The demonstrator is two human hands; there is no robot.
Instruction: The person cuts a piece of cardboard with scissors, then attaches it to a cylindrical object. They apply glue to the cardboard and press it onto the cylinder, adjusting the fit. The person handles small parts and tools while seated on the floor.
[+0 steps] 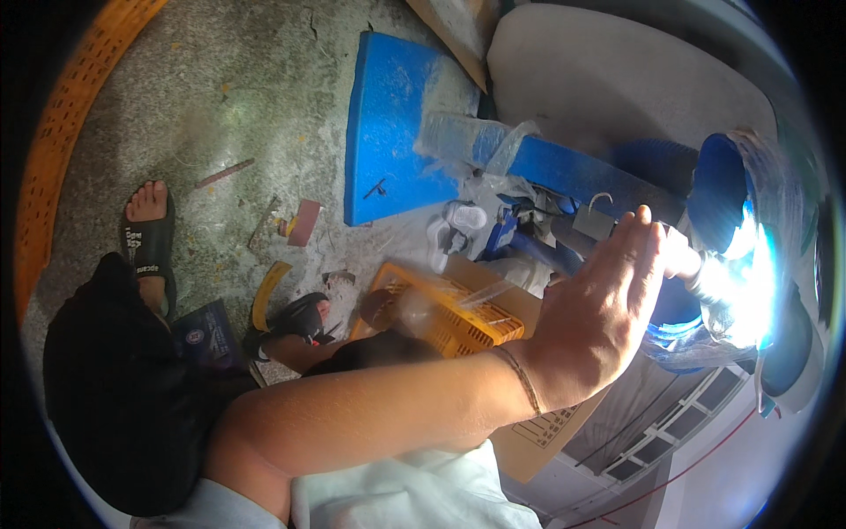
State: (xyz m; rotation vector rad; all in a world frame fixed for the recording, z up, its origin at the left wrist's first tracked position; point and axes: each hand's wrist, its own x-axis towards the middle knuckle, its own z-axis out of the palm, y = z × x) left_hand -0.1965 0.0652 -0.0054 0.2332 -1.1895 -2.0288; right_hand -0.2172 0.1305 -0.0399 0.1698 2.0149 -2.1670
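Blue machine parts [564, 172], dusted with pale powder and partly wrapped in clear plastic film, lie at the upper right of the frame, and one raised hand [599, 313] hovers in front of them with its palm turned away. The forearm comes in from the lower left and crosses the middle of the frame; which arm it is cannot be told for sure, though it reads as the left hand, and a thin bracelet [522, 377] circles the wrist. Its fingers [648, 242] are held straight and close together, gripping nothing, with the tips just beside a small grey metal piece [592, 222] and a very bright glare at the right edge. The other hand is not in view. Below the hand sits an orange plastic crate [458, 317] on a sheet of brown cardboard [529, 441]. A flat blue board [388, 132] lies on the concrete floor [220, 88] at upper centre, with a small pinkish block [305, 222] to its left. At the left of the frame are the person's feet in black sandals [148, 242], dark shorts and a white cloth [397, 489] at the bottom edge.
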